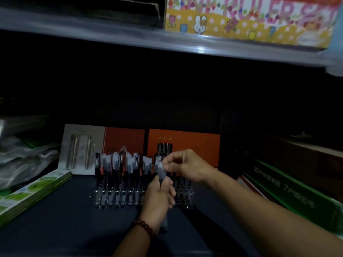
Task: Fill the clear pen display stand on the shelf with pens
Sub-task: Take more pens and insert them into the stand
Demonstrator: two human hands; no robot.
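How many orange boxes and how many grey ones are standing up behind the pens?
Orange boxes: 2
Grey pen pack: 1
Total: 3

Shelf clutter around your work spot

At 1 o'clock you have a cartoon ruler box on the upper shelf; at 12, two orange boxes beside a grey blister card; at 9, crumpled plastic bags; at 8, green flat packs; at 4, a green-and-black box.
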